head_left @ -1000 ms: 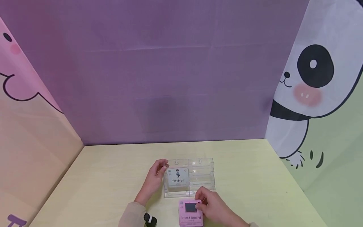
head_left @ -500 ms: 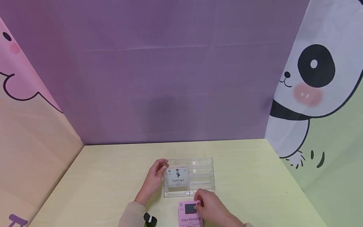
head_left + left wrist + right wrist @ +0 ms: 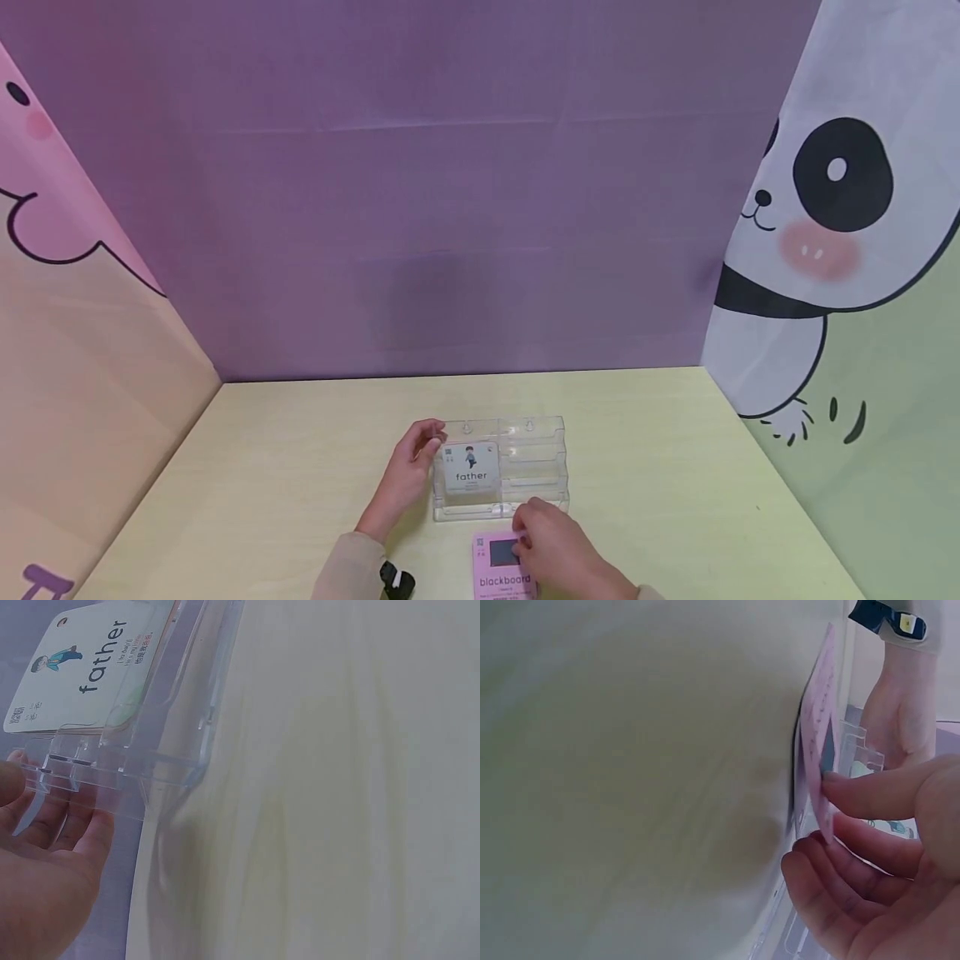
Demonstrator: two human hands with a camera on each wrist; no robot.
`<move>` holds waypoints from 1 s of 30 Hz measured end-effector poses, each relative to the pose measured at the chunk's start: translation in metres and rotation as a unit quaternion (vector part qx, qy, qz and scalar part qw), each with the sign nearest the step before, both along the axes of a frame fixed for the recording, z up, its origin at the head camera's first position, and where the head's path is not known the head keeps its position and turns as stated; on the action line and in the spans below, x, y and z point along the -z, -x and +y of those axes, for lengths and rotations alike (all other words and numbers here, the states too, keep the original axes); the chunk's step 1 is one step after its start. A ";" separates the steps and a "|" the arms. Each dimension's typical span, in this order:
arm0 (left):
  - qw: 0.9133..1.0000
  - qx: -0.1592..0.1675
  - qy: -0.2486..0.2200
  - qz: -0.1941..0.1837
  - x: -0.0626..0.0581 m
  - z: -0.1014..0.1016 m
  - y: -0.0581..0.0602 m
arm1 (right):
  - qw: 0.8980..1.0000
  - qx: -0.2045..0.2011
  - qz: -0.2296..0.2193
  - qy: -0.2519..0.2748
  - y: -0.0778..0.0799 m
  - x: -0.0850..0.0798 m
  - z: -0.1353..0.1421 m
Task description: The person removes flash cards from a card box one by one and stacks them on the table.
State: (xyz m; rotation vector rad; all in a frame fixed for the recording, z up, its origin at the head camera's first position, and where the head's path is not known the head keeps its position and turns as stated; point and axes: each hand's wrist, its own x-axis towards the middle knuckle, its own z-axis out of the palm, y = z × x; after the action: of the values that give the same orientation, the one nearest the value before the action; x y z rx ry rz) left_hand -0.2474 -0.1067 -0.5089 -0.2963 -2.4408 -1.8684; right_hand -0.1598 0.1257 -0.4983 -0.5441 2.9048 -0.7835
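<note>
A clear plastic card rack (image 3: 532, 446) lies on the table, its left edge between the thumb and fingers of my left hand (image 3: 407, 468). In the left wrist view, those fingers curl under the rim (image 3: 90, 774). A white flashcard (image 3: 471, 468) reading "father" sits in the rack's left column. Just in front of the rack, my right hand (image 3: 558, 546) pinches the upper right corner of a pink flashcard (image 3: 491, 575) reading "blackboard". The right wrist view shows this pink card (image 3: 821, 705) tilted, thumb on its face and fingers behind, with another card edge close beneath.
The pale wooden table (image 3: 300, 467) meets a purple back wall (image 3: 465, 208). Side panels with cartoon animals stand left and right, a panda (image 3: 832, 208) on the right one. A black strap piece (image 3: 397, 581) shows beside the left sleeve.
My right hand has dropped slightly toward the front, and the top edge of the pink flashcard with it. The left hand and the rack have stayed in place.
</note>
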 end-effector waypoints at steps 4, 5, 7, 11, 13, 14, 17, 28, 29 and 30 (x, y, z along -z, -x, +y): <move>1.000 -0.003 0.002 0.001 -0.001 0.000 0.000 | 0.999 -0.018 0.028 -0.029 0.002 0.000 -0.001; 1.000 -0.004 0.002 0.001 -0.001 0.000 0.000 | 0.999 -0.019 0.030 -0.033 0.002 -0.001 -0.002; 1.000 -0.003 0.003 0.004 -0.001 0.000 0.001 | 0.999 -0.019 0.030 -0.039 0.002 -0.001 -0.003; 1.000 -0.003 0.001 0.004 0.000 0.000 0.001 | 0.998 -0.020 0.036 -0.048 0.003 -0.001 -0.003; 1.000 -0.002 0.003 0.005 0.000 0.000 0.001 | 0.998 -0.021 0.037 -0.053 0.003 0.000 -0.003; 1.000 -0.003 0.002 0.001 0.001 0.000 0.001 | 0.998 -0.021 0.038 -0.054 0.003 0.001 -0.003; 1.000 -0.004 0.002 -0.001 0.001 0.000 0.001 | 0.997 -0.022 0.037 -0.063 0.004 0.002 -0.003; 1.000 -0.005 0.001 -0.002 0.001 0.000 0.001 | 0.995 -0.026 0.036 -0.089 0.002 -0.003 -0.004; 1.000 -0.005 0.000 -0.003 0.001 0.000 0.001 | 0.995 -0.026 0.038 -0.087 0.002 -0.003 -0.004; 1.000 -0.006 -0.001 -0.004 0.001 0.000 0.001 | 0.995 -0.026 0.037 -0.085 0.002 -0.003 -0.004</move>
State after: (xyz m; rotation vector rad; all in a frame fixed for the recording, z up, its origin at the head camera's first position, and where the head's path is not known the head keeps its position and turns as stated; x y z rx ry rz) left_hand -0.2489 -0.1065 -0.5096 -0.2744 -2.4405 -1.8710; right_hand -0.1621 0.1215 -0.4952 -0.6412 2.9729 -0.5123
